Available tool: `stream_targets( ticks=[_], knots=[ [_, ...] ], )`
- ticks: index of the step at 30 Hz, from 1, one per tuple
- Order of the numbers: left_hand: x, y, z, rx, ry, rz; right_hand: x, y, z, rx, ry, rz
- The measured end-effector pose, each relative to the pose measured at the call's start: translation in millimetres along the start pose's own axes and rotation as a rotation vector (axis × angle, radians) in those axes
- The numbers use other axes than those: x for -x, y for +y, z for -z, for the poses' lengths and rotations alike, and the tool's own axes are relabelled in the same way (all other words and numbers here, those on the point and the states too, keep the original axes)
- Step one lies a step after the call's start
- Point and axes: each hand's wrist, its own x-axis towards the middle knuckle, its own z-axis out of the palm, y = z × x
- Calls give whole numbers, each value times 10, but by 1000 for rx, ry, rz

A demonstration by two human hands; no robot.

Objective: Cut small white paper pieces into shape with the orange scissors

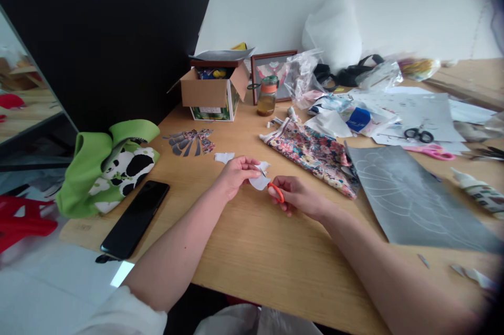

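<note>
Just above the wooden table, my left hand (241, 173) pinches a small piece of white paper (259, 182) between thumb and fingers. My right hand (293, 195) is closed around the orange handles of small scissors (280, 193), and their blades lie against the paper near my left thumb. Another white scrap (224, 157) rests on the table behind my left hand. Beyond my right hand lies a folded floral fabric (311, 154). Whether the piece in my left hand is paper or thin cloth is hard to make out.
To the left are a black phone (136, 218), a green panda bag (110, 167) and cut patterned pieces (191, 142). An open carton (207, 94) and a jar (267, 97) stand behind. On the right lie a grey drawn sheet (413, 193), pink scissors (433, 152), black scissors (418, 135) and a glue bottle (478, 191).
</note>
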Motion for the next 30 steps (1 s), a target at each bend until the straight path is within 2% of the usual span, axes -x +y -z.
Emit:
stream_targets(
  ticks=[23,30],
  knots=[
    [20,40,-4,-17,20,15,7,-41,-20,97,57,-33],
    [12,34,0,17,1,-7,-13,-2,5,25,111,-16]
  ],
)
